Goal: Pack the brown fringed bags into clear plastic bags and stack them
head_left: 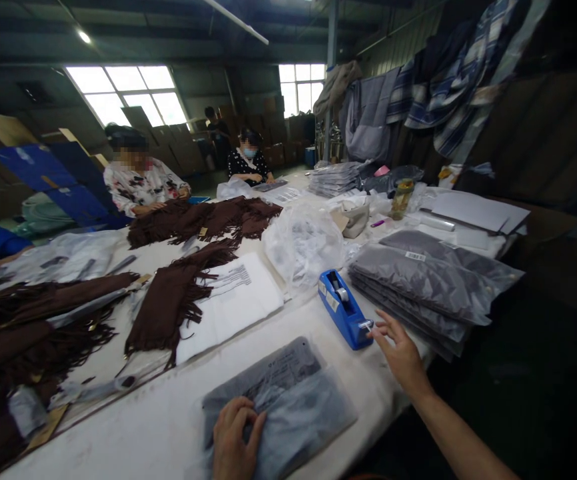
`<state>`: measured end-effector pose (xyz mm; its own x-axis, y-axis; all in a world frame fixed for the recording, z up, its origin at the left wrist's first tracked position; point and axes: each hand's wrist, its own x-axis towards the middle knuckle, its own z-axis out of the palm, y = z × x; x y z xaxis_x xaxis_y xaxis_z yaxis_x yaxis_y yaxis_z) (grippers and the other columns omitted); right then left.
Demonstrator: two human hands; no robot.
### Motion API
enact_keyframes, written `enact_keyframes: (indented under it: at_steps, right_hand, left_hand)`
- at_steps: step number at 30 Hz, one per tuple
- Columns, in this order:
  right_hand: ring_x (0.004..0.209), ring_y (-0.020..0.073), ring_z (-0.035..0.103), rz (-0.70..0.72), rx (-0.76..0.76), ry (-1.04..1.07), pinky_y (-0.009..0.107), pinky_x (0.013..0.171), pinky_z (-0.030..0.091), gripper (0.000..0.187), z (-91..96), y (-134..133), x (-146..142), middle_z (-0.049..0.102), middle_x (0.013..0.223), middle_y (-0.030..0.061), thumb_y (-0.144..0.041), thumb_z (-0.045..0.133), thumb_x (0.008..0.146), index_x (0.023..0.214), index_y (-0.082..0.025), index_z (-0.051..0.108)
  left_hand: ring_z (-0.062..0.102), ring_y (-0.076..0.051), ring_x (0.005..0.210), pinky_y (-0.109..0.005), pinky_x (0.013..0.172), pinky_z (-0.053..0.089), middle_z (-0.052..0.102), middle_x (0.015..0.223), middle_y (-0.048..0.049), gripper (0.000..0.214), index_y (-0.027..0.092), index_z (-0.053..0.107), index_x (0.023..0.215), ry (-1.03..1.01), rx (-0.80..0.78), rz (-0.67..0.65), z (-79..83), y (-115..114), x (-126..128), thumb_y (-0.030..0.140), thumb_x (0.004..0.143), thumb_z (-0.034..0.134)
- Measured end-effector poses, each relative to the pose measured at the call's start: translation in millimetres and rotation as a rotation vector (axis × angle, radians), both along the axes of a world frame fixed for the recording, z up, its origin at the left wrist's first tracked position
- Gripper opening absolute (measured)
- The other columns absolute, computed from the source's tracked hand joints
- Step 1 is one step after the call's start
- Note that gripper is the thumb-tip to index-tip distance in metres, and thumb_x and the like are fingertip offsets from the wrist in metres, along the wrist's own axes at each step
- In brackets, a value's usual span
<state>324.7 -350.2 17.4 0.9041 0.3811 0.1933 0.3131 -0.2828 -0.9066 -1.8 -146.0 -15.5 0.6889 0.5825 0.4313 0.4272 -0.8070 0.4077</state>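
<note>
A grey garment in a clear plastic bag lies on the white table right in front of me. My left hand rests on its near edge with the fingers curled down on the bag. My right hand reaches to the cutter end of a blue tape dispenser, its fingertips pinching at the tape there. Whether tape is between the fingers is too small to tell.
A stack of bagged grey garments sits to the right. Brown fringed garments and a white sheet lie at left and centre. A bundle of clear bags stands behind the dispenser. Two seated people work at the far end.
</note>
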Motion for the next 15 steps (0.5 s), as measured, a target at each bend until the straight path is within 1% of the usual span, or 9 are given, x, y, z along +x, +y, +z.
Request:
enact_keyframes:
  at_steps: [3, 5, 6, 7, 8, 10, 11, 13, 15]
  right_hand:
    - [0.098, 0.0208, 0.057, -0.081, -0.084, -0.037, 0.040, 0.094, 0.037, 0.059, -12.4, -17, 1, 0.066, 0.079, 0.0010, -0.042, 0.052, 0.078, 0.131, -0.020, 0.040]
    - [0.096, 0.0202, 0.058, -0.100, -0.106, -0.084, 0.040, 0.098, 0.034, 0.062, -11.3, -23, 2, 0.065, 0.077, -0.0006, -0.042, 0.052, 0.078, 0.134, -0.020, 0.036]
    - [0.094, 0.0194, 0.058, -0.061, -0.103, -0.095, 0.040, 0.099, 0.033, 0.064, -6.9, -23, 0, 0.065, 0.078, -0.0013, -0.042, 0.052, 0.078, 0.136, -0.021, 0.033]
    - [0.092, 0.0185, 0.059, 0.024, -0.098, -0.096, 0.040, 0.100, 0.032, 0.065, 0.1, -20, -4, 0.064, 0.079, -0.0018, -0.042, 0.052, 0.079, 0.137, -0.022, 0.030]
    - [0.090, 0.0176, 0.059, 0.160, -0.101, -0.089, 0.039, 0.100, 0.033, 0.066, 8.9, -14, -11, 0.064, 0.080, -0.0019, -0.042, 0.052, 0.081, 0.139, -0.022, 0.026]
    - [0.088, 0.0166, 0.058, 0.529, -0.145, -0.082, 0.037, 0.099, 0.034, 0.066, 29.2, 8, -31, 0.063, 0.082, -0.0014, -0.040, 0.050, 0.083, 0.140, -0.022, 0.022]
    - [0.088, 0.0166, 0.057, 0.731, -0.186, -0.097, 0.037, 0.098, 0.035, 0.064, 38.7, 23, -43, 0.063, 0.083, -0.0008, -0.037, 0.048, 0.085, 0.141, -0.023, 0.021]
    - [0.089, 0.0171, 0.055, 1.069, -0.278, -0.200, 0.037, 0.096, 0.035, 0.062, 51.7, 57, -67, 0.062, 0.086, 0.0006, -0.032, 0.047, 0.085, 0.141, -0.024, 0.022]
    - [0.090, 0.0188, 0.054, 1.285, -0.400, -0.365, 0.038, 0.093, 0.035, 0.065, 53.6, 91, -86, 0.063, 0.087, 0.0021, -0.026, 0.052, 0.082, 0.141, -0.025, 0.024]
  left_hand:
    - [0.055, -0.023, 0.093, -0.038, 0.080, 0.044, 0.062, 0.091, -0.0059, 0.027, 0.020, 0.060, 0.068, -0.010, -0.019, 0.011, 2.3, -3, 0, 0.043, 0.082, 0.056]
    - [0.055, -0.023, 0.093, -0.038, 0.081, 0.043, 0.061, 0.091, -0.0060, 0.026, 0.020, 0.060, 0.068, -0.015, -0.057, 0.023, 4.3, -5, 0, 0.041, 0.082, 0.056]
    - [0.054, -0.023, 0.094, -0.039, 0.082, 0.043, 0.061, 0.091, -0.0059, 0.025, 0.020, 0.060, 0.068, -0.015, -0.084, 0.023, 5.2, -5, 0, 0.040, 0.082, 0.056]
    - [0.054, -0.023, 0.094, -0.039, 0.083, 0.042, 0.061, 0.091, -0.0057, 0.024, 0.019, 0.059, 0.068, -0.017, -0.113, 0.023, 6.0, -6, 0, 0.039, 0.082, 0.056]
    - [0.054, -0.022, 0.093, -0.039, 0.083, 0.042, 0.061, 0.091, -0.0055, 0.023, 0.019, 0.059, 0.068, -0.023, -0.142, 0.020, 6.7, -6, 1, 0.037, 0.082, 0.057]
    - [0.054, -0.021, 0.092, -0.038, 0.084, 0.042, 0.061, 0.090, -0.0049, 0.022, 0.019, 0.059, 0.068, -0.041, -0.191, 0.014, 8.2, -5, 0, 0.036, 0.082, 0.057]
    - [0.054, -0.021, 0.092, -0.037, 0.084, 0.042, 0.060, 0.090, -0.0047, 0.022, 0.019, 0.058, 0.067, -0.052, -0.209, 0.017, 8.9, -5, 0, 0.035, 0.082, 0.057]
    - [0.054, -0.020, 0.092, -0.037, 0.084, 0.042, 0.060, 0.089, -0.0044, 0.022, 0.018, 0.058, 0.067, -0.066, -0.228, 0.018, 10.7, -4, 0, 0.034, 0.082, 0.057]
    - [0.054, -0.020, 0.091, -0.037, 0.083, 0.042, 0.060, 0.088, -0.0046, 0.021, 0.018, 0.057, 0.068, -0.064, -0.226, 0.016, 12.2, -5, 0, 0.033, 0.083, 0.057]
